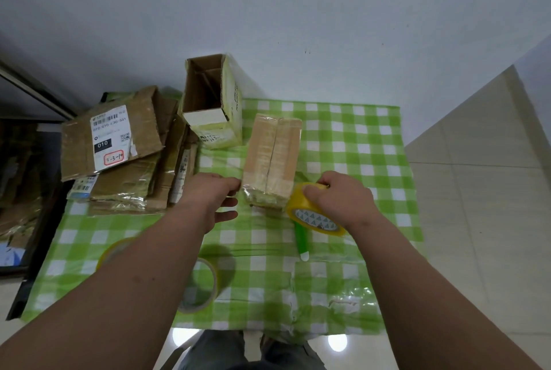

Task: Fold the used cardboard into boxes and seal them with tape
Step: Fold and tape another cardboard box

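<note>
A small folded cardboard box (272,158) lies in the middle of the green checked cloth (351,143), its top flaps closed with a seam down the centre and old tape on it. My right hand (340,196) grips a yellow tape roll (313,214) at the box's near right corner. My left hand (214,196) hovers just left of the box's near end, fingers relaxed and pointing at it. A green-handled cutter (301,238) lies under the held roll.
A taller open box (211,101) stands upright behind the small one. Several flattened cardboard pieces (119,149) are stacked at the left. Two more tape rolls lie near me, one (202,283) in the middle and one (114,250) partly hidden by my left arm.
</note>
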Demonstrator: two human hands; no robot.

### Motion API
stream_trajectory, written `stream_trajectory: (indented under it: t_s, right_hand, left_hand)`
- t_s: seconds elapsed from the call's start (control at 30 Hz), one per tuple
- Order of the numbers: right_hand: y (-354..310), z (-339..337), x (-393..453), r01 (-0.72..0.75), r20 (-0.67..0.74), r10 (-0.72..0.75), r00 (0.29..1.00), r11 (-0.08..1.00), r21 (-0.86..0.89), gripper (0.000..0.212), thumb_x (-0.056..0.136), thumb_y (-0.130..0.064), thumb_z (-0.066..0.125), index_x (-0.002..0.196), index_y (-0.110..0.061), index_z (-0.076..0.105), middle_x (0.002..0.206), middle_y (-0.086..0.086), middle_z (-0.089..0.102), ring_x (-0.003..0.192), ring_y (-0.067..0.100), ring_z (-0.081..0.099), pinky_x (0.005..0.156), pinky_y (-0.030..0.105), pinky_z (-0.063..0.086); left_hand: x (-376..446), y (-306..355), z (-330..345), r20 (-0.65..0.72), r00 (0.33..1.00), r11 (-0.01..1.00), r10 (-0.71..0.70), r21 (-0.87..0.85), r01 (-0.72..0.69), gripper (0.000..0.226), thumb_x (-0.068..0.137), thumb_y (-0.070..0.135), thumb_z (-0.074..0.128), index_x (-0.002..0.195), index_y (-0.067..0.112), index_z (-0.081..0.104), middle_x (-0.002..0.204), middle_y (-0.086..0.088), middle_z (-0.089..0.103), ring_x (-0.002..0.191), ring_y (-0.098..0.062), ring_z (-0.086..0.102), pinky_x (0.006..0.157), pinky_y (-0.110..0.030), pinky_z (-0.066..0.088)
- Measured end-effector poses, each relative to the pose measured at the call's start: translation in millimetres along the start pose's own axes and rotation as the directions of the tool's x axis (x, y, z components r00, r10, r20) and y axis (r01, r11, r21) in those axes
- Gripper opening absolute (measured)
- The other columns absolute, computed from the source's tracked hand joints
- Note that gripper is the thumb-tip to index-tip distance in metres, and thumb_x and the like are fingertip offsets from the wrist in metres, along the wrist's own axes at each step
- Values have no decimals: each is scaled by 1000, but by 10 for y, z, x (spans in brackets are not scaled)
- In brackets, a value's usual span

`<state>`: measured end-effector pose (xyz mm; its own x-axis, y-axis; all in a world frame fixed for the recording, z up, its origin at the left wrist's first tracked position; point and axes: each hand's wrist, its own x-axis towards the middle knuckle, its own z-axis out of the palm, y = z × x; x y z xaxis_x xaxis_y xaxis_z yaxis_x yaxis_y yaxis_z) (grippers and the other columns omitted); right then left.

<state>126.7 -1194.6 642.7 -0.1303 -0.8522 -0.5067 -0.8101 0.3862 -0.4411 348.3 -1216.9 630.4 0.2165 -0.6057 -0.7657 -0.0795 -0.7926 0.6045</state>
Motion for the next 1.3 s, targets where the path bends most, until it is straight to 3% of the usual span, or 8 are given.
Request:
stream_trajectory:
  t_s: [0.17,0.27,0.43,0.67,0.87,0.97,1.1,1.3]
  right_hand:
    - [-108,20,11,-7,-76,-3,997,991,-131,30,87,-57,52,94,-28,56,77,-9,61,87,17,58,102,43,24]
    - [-129,66,11,35,-149,-43,988,998,-55,24,86,-49,58,96,-30,46,87,-11,57,85,16,57,103,43,23]
    - [-127,126,-17,161,-164,-172,971,984,-79,12,90,-36,58,81,-35,51,101,-12,48,91,10,53,94,35,15]
    - [-34,79,-110,288,-73,-292,954,956,-56,12,78,-40,70,84,-44,60,113,-14,44,111,4,42,106,40,13]
    - [-46,147,-105,284,-117,-313,943,935,-212,23,74,-45,71,89,-38,56,111,-12,43,110,12,47,103,41,13]
    - [-46,177,-104,276,-149,-318,936,929,-246,24,74,-47,69,89,-35,55,107,-12,43,107,12,48,103,41,15]
    - [-34,190,-88,279,-157,-326,932,924,-263,29,70,-54,67,86,-33,54,105,-13,44,103,12,47,100,40,16]
    - [-57,233,-51,270,-182,-337,924,910,-313,31,76,-60,63,87,-32,54,105,-12,45,104,14,47,104,43,17]
  left_hand:
    - [5,30,12,-22,999,996,35,80,-33,18,86,12,70,99,0,65,95,-11,60,85,-23,60,72,-44,61]
    - [17,22,19,-64,993,988,103,118,-95,33,82,19,78,110,16,60,105,-7,57,96,-24,58,76,-43,60]
    - [5,-20,70,-58,953,937,298,209,-280,22,85,0,64,80,22,63,82,0,65,77,-21,57,76,-37,53]
    - [-56,-94,-8,33,921,884,387,270,-382,25,89,9,63,82,31,72,85,7,73,80,-14,65,81,-37,57]
    - [-98,-127,-91,139,897,825,419,355,-440,36,91,7,59,105,37,73,70,3,70,37,-4,34,45,-20,35]
    - [-111,-120,-102,172,878,797,447,370,-478,41,89,9,63,94,49,70,80,-3,75,46,-8,45,53,-25,43]
    - [-127,-126,-116,237,862,801,448,321,-505,44,85,12,72,85,57,67,84,5,76,86,-31,68,83,-43,56]
    - [-85,-172,-73,194,840,781,506,310,-542,32,84,18,76,103,43,72,88,24,72,83,-2,68,85,-30,55]
